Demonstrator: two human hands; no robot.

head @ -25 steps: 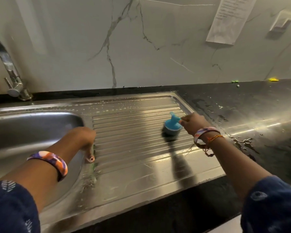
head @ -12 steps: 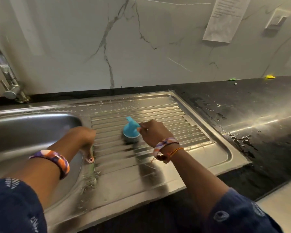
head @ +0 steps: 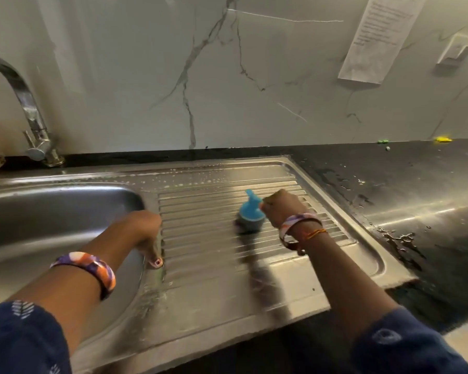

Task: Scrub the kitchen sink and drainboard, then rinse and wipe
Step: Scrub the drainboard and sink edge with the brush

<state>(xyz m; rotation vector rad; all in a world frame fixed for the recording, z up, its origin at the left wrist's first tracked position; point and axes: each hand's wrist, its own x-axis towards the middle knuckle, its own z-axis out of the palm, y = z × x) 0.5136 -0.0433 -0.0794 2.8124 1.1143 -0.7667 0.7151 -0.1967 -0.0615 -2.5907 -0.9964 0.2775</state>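
Step in hand looks like the scrub phase, on the drainboard half; rinse and wipe are not yet done, judging by the suds along the back edge.

The right hand point(head: 280, 209) is curled tight round the handle of the round blue-topped scrubbing brush with a dark grey bristle base point(head: 250, 215), which sits bristles-down on the ridged stainless-steel drainboard point(head: 227, 255), about mid-board, right of centre. The brush and its shadow are blurred.

The left hand point(head: 146, 230) rests on the steel lip between the drainboard and the stainless-steel sink bowl point(head: 52, 211), fingers bent downward over the edge, one painted nail showing. It seems to brace, but whether it grips anything I cannot tell; a greenish smear shows just below it, unclear what.

Next move, as a guess: run the brush along the grooves, not across them, then cover the flat front apron and the bowl, which looks dull and unscrubbed.

Materials: brushed steel, wet and reflective; the drainboard has parallel raised ribs inside a shallow pressed rim. Brush top is smooth moulded plastic with a knob-like grip. The black stone countertop point(head: 416, 190) at right is wet in patches. The curved chrome tap point(head: 27, 109) stands behind the bowl, against a white veined marble-look wall point(head: 173, 63).
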